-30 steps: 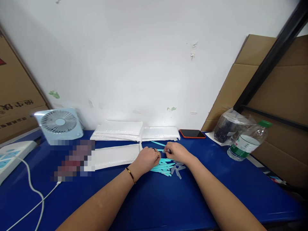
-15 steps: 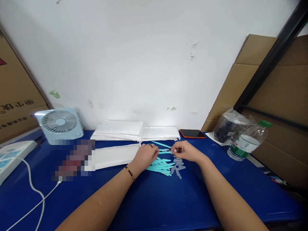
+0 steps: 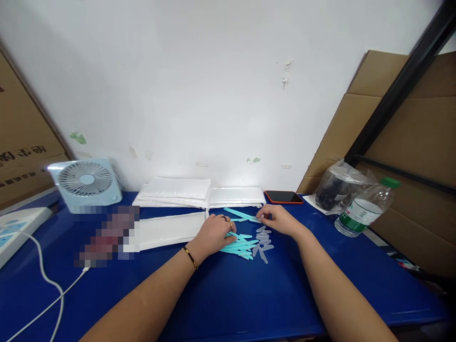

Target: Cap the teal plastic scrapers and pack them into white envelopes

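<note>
My left hand [image 3: 214, 232] reaches over a pile of slim turquoise sticks [image 3: 240, 249] that look like eyebrow razors. Its thumb and forefinger are apart, with turquoise showing between them; the other fingertips are hidden. My right hand [image 3: 280, 221] is closed in a pinch at the right end of a turquoise eyebrow razor [image 3: 251, 218], where a translucent tip shows. This razor lies beside others in a small group behind the pile. Several loose translucent caps [image 3: 264, 241] are scattered on the blue table [image 3: 228, 294], to the right of the pile.
White padded packs [image 3: 174, 192] and another white stack [image 3: 235, 196] lie along the wall. A flat white pack [image 3: 167, 231] is left of my hand. A phone [image 3: 284, 197], bottle [image 3: 366, 211] and bagged dark item [image 3: 333, 190] stand right; a fan [image 3: 87, 183] and power strip [image 3: 21, 232] left.
My right hand has moved slightly back with the razor, bringing it to the rear group. My left thumb and forefinger have spread apart over the pile.
</note>
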Available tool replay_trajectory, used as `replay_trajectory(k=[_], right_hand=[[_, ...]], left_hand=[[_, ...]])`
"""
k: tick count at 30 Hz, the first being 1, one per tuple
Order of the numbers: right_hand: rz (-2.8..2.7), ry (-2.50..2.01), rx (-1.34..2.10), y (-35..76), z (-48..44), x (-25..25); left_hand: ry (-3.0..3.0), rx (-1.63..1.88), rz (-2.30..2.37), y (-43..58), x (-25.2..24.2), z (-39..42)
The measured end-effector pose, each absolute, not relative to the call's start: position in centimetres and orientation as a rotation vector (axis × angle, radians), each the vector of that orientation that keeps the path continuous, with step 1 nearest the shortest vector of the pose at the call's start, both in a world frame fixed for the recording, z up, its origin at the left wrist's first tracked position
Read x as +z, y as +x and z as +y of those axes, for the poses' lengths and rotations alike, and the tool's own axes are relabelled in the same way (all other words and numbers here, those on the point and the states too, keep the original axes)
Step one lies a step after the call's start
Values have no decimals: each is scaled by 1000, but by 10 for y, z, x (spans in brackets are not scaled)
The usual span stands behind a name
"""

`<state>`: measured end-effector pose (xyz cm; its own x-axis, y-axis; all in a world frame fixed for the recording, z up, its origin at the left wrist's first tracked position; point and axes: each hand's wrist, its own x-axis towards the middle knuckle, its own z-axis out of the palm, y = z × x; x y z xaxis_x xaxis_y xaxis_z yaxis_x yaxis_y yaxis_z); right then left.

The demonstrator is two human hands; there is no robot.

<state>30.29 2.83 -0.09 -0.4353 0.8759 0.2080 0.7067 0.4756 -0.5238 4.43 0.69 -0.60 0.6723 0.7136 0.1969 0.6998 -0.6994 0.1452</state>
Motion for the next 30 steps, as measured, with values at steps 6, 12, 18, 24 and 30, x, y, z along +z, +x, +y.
replay_trajectory(k=[6,12,18,24,30], right_hand=[[-2403,-1331,663,308,25,0],[-2454,-1419,570,300,27,-8],[-2230,-1326,690,297,25,-5],[-1974,-1169,976,296,20,9],[-1966,-1137,932,293,19,8]], left_hand=[[2827,366,1186,47,-10,9],[2824,375,1174,50,-15,10],[2977,404,1222,51,-13,11],[2875,562,1257,48,-3,9],[2861,572,1244,48,-5,10]])
